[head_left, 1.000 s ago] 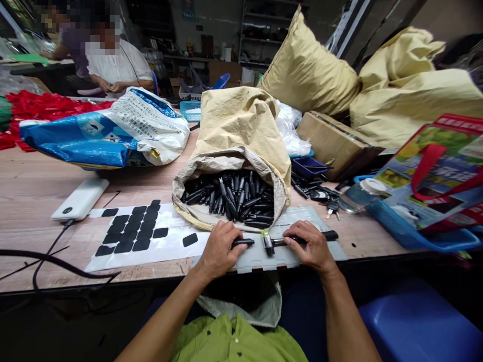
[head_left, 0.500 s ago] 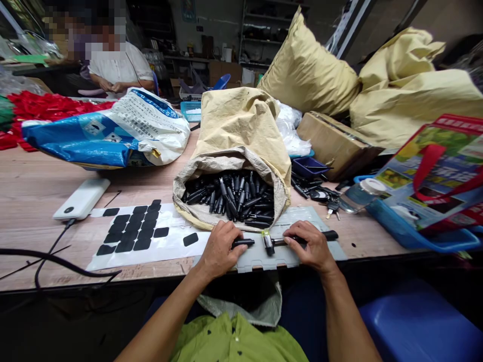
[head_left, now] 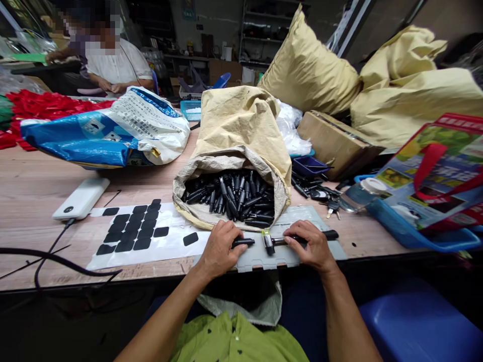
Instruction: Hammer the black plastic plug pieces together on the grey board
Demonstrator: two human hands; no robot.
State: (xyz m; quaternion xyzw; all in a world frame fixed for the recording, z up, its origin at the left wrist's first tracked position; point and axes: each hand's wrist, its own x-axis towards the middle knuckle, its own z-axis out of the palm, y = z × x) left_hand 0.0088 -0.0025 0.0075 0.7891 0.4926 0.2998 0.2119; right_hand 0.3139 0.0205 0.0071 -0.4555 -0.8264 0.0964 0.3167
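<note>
My left hand (head_left: pixel 222 250) is closed round a black pen-like tube (head_left: pixel 244 242), whose end points right over a grey board (head_left: pixel 252 261). Opposite it, my right hand (head_left: pixel 310 245) grips the handle of a small hammer (head_left: pixel 268 242). The hammer's head, yellowish on one end and black on the other, rests at the board facing the tube, a short gap apart. Just behind both hands, a beige woven sack (head_left: pixel 241 118) lies with its mouth towards me. Many similar black tubes (head_left: pixel 236 196) fill its opening.
Left of my hands lies a white sheet with black rounded patches (head_left: pixel 130 234), beside a white power bank (head_left: pixel 82 198). A blue-and-white bag (head_left: pixel 113 130) sits behind. At right are keys (head_left: pixel 332 208), a clear jar (head_left: pixel 362 195) and a blue basket (head_left: pixel 415 229). Another person (head_left: pixel 116 65) sits across the table.
Both my hands, the tube and the hammer stay in place. The person across the table has shifted slightly, head a little to the left.
</note>
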